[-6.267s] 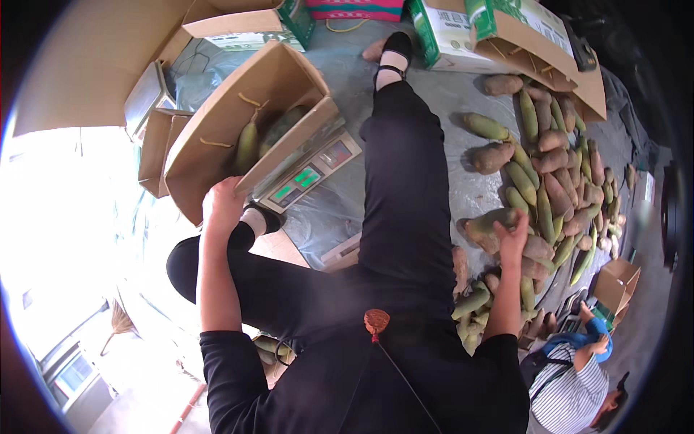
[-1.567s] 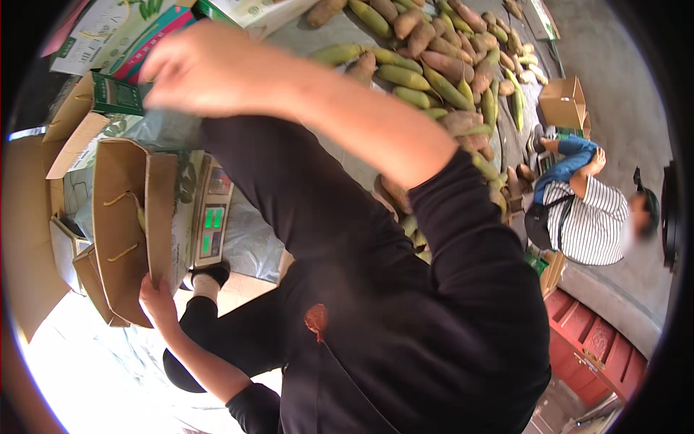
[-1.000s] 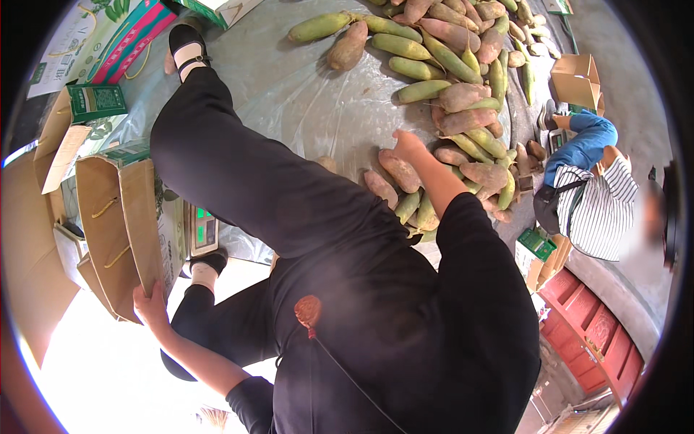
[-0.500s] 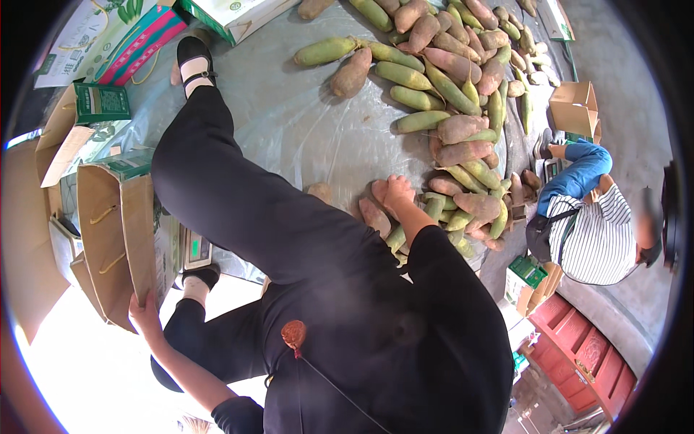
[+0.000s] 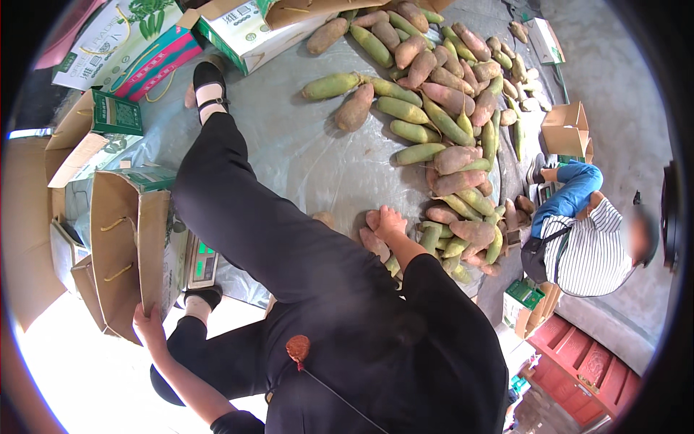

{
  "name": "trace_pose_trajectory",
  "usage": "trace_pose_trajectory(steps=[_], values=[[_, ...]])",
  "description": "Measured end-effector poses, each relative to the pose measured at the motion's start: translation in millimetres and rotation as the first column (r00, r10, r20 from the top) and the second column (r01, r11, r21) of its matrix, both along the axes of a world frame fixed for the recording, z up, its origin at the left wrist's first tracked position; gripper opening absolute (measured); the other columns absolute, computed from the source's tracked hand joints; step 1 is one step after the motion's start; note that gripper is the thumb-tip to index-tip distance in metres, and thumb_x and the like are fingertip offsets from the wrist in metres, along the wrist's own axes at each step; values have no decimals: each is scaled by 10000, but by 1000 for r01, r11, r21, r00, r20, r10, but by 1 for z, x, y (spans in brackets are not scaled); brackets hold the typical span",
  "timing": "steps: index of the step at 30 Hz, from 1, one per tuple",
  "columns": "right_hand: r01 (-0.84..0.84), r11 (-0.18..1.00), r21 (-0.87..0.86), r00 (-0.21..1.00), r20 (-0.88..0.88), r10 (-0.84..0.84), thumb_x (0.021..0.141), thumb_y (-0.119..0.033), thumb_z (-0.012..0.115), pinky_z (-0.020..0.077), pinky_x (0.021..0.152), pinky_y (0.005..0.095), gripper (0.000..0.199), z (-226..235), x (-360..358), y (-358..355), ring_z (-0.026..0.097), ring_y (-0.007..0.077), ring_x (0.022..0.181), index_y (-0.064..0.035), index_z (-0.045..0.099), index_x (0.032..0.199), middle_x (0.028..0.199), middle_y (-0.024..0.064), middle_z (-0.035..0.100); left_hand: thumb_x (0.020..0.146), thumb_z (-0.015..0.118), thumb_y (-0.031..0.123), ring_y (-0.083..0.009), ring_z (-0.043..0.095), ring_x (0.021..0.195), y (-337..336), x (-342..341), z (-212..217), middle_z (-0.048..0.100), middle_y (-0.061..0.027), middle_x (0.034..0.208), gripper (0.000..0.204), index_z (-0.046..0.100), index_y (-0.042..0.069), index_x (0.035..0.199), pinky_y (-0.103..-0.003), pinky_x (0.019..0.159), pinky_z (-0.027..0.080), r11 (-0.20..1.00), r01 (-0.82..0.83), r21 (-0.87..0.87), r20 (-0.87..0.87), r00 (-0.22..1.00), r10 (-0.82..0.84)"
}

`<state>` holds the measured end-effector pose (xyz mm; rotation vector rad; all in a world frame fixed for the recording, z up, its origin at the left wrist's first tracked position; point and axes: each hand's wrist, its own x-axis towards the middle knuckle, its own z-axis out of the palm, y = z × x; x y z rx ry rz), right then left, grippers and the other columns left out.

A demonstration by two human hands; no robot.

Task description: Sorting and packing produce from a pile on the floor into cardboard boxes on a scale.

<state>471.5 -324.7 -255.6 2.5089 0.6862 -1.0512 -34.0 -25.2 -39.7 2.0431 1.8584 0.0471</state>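
Observation:
My left hand (image 5: 150, 331) pinches the lower edge of an open cardboard gift box (image 5: 116, 253) with cord handles and a green end. The box leans beside a digital scale (image 5: 204, 264) with a lit green display, close to my shoe. My right hand (image 5: 392, 224), fingers curled, grips a small reddish sweet potato (image 5: 373, 219) at the near left of the pile. Its fingertips partly hide their contact with it. Another sweet potato (image 5: 374, 246) lies just below that hand, and long green radishes (image 5: 430, 235) are to its right.
My leg (image 5: 275, 224) stretches across the plastic sheet (image 5: 289, 137). More sweet potatoes and green radishes spread toward the far right. Printed cartons (image 5: 260, 32) stand at the far left. A person in a striped top (image 5: 593, 249) crouches at the right, near an open box (image 5: 566, 130).
The whole view has shifted, so the scene sits lower in the picture. My right hand and the small sweet potato have moved slightly left and nearer. My left hand keeps its hold on the box.

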Motion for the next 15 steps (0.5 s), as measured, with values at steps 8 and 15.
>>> trace_pose_trajectory(steps=[8,15], values=[[17,985,173,1000,17,-20,615,-212,772,448,887,462,631,15,16,39,513,309,1131,-145,450,1154,1151,86,548,737,600,61,-339,629,760,0,21,10,629,-186,816,209,634,-28,923,-380,703,477,994,-67,-89,6,998,68],[-61,805,591,997,74,21,599,-151,744,464,839,462,608,42,25,112,550,356,1033,-124,458,1135,1076,145,568,737,636,56,-367,619,801,-6,13,10,629,-195,837,222,638,-26,944,-398,727,476,998,-58,-34,1,998,58]])
